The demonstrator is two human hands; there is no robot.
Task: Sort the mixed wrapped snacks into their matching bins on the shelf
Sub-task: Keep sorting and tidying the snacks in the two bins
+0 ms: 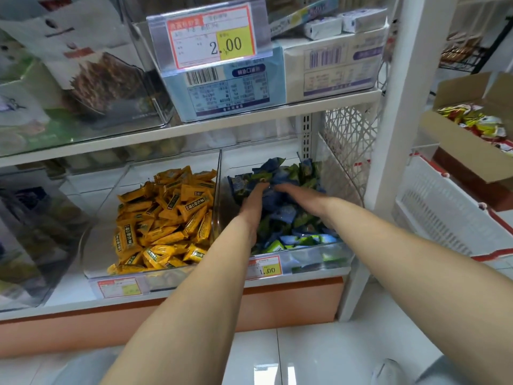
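Blue snacks (286,212) crowd bin (319,258) wall-to-wall; left hand (254,200), right hand (299,194) atop.

Lower shelf (305,277), centre of frame: two clear plastic bins stand side by side, walls touching. The left bin (94,232) holds a loose heap of orange-yellow wrapped bars (163,218), lying at all angles and piled against its right wall. The right bin (313,262) holds mixed blue and green wrapped packets (286,215), heaped high at the back, with several green ones along the front wall.
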